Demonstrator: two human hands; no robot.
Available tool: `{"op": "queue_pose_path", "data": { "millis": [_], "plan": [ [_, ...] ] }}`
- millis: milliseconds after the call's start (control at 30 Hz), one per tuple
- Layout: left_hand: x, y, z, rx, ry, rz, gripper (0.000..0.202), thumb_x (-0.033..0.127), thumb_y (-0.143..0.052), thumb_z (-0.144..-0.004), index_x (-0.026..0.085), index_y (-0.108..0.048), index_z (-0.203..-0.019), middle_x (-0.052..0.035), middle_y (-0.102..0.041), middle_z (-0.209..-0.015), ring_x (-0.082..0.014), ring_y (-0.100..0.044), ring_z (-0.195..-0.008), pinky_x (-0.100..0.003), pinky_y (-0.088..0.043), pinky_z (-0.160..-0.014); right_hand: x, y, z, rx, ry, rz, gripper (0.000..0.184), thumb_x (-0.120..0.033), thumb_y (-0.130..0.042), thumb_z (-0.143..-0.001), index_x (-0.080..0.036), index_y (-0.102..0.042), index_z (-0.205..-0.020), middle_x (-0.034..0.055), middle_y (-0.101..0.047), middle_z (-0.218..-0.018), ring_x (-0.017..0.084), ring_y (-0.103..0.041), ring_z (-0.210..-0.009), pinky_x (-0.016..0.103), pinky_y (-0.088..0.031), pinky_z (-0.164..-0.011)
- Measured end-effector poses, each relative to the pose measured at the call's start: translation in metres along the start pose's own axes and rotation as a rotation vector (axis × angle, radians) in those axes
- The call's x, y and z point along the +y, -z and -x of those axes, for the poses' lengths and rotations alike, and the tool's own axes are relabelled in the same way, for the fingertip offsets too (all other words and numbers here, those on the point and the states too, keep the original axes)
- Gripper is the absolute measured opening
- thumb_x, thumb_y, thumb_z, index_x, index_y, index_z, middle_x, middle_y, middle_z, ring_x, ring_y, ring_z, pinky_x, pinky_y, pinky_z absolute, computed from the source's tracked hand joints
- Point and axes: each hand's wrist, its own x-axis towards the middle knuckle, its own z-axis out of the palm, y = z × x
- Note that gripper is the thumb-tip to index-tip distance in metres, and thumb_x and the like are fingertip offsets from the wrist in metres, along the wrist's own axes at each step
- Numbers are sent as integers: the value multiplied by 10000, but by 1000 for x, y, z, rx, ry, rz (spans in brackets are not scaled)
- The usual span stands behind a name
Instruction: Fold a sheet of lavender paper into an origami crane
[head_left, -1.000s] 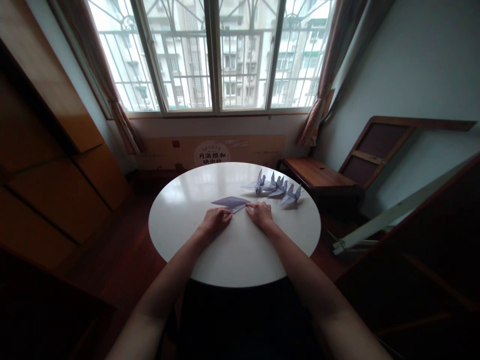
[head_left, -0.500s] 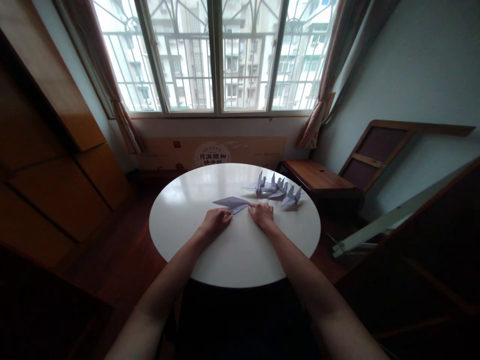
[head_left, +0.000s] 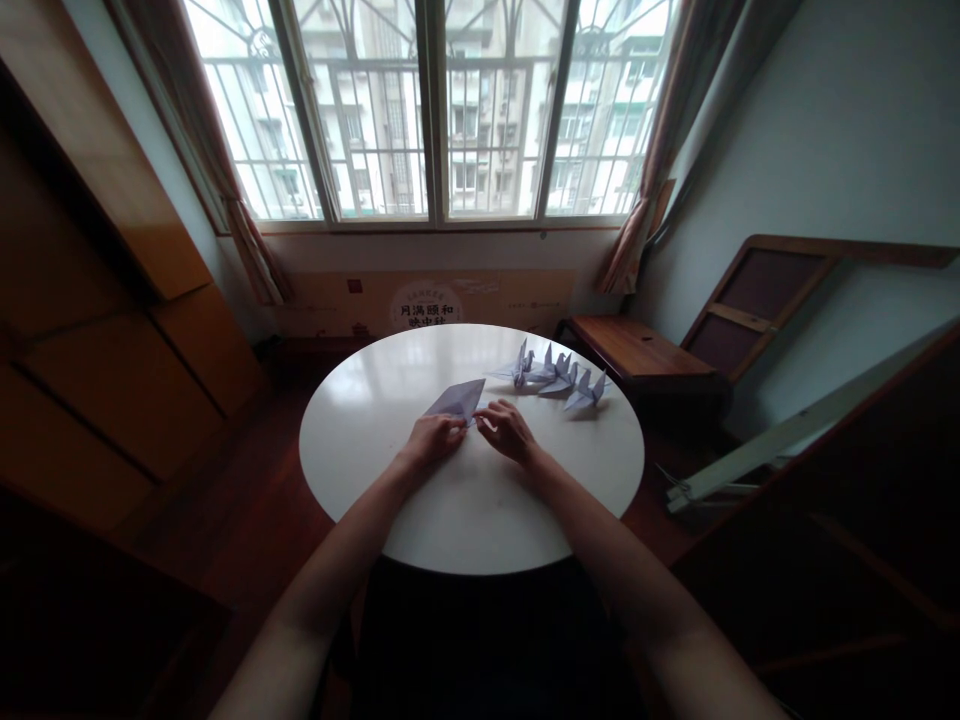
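A pale purple sheet of folded paper (head_left: 459, 397) stands tilted up over the round white table (head_left: 480, 510), its pointed upper corner leaning right. My left hand (head_left: 435, 438) is closed on its lower edge, with the thumb and fingers pinching near the bottom corner. Close beside it, my right hand (head_left: 508, 430) has its thumb and forefinger drawn together at the paper's lower right edge. The exact grip of these fingertips is small and partly hidden. Several folded paper cranes (head_left: 559, 372) of the same colour stand together to the far right of my hands.
Behind the table, a long printed cardboard box (head_left: 330, 300) lies against the wall under the barred window (head_left: 487, 120). A low wooden bench (head_left: 637, 345) stands at the back right, near a leaning wooden frame (head_left: 757, 290). Wooden cabinets (head_left: 180, 350) line the left side.
The folded paper has turned from lying nearly flat to standing tilted, its right tip swung upward. My right hand has shifted left, closer to my left hand, which stays nearly in place.
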Motion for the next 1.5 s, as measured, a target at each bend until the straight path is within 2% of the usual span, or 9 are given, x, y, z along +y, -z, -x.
{"op": "queue_pose_path", "data": {
  "millis": [133, 433, 533, 933, 1033, 1167, 1233, 1367, 1500],
  "plan": [
    [-1, 1, 1, -8, -15, 16, 336, 429, -480, -899, 302, -695, -1124, -49, -715, -899, -194, -655, -797, -263, -450, -742, -8, -4, 2, -150, 16, 96, 355, -464, -477, -925, -267, -694, -1125, 87, -613, -914, 212, -500, -892, 339, -341, -851],
    [-2, 1, 0, -9, -33, 40, 344, 393, -476, -897, 275, -695, -1135, -53, -711, -1061, -214, -655, -925, -267, -459, -795, 17, 1, 5, -233, -470, 210, 457, -546, -413, -917, -311, -611, -1254, 138, -580, -1113, 293, -476, -1052, 404, -329, -890],
    [0, 1, -1, -30, -4, 40, 340, 386, -478, -894, 277, -697, -1131, -55, -718, -1030, -209, -657, -902, -265, -452, -789, 23, 3, 5, -246, -557, 220, 466, -556, -388, -920, -324, -604, -1260, 135, -567, -1131, 298, -469, -1069, 411, -321, -901],
    [-31, 24, 2, -39, 538, 11, 374, 456, -474, -880, 201, -714, -749, -76, -707, -779, -199, -640, -772, -253, -385, -649, 18, 3, 5, -259, -581, 223, 457, -536, -378, -929, -321, -596, -1268, 120, -557, -1155, 281, -457, -1088, 405, -314, -932],
    [-36, 26, 2, 136, 600, 29, 304, 396, -489, -873, 198, -703, -789, -79, -694, -828, -206, -626, -794, -266, -403, -675, 17, 4, 6, -218, -560, 213, 437, -517, -434, -914, -297, -623, -1239, 128, -562, -1132, 279, -473, -1079, 399, -341, -924],
    [-32, 27, 3, 585, 456, 97, 291, 297, -398, -926, 175, -660, -893, -80, -630, -879, -193, -586, -823, -288, -441, -755, 19, 2, 6, -109, -460, 152, 375, -465, -522, -888, -223, -703, -1110, 144, -544, -1231, 274, -484, -1136, 389, -370, -945],
    [-25, 23, 2, 633, 270, 161, 269, 292, -406, -932, 176, -648, -913, -73, -602, -894, -185, -573, -859, -290, -456, -797, 19, 1, 5, -86, -415, 110, 341, -432, -528, -893, -197, -730, -1034, 139, -549, -1275, 268, -484, -1182, 383, -373, -972],
    [-9, 9, -1, 311, -112, 227, 260, 358, -483, -921, 195, -681, -966, -76, -594, -1023, -186, -576, -928, -305, -465, -855, 17, -1, 2, -108, -352, 57, 306, -381, -532, -898, -173, -751, -948, 133, -637, -1203, 254, -537, -1168, 370, -389, -987],
    [-1, -4, 1, 55, -202, 129, 435, 488, -525, -883, 244, -602, -1235, -95, -575, -1143, -252, -555, -1024, -411, -417, -952, 12, -1, 1, -57, -288, -40, 289, -324, -506, -911, -167, -748, -887, 110, -711, -1048, 213, -638, -1011, 312, -440, -915]
  ]
}}
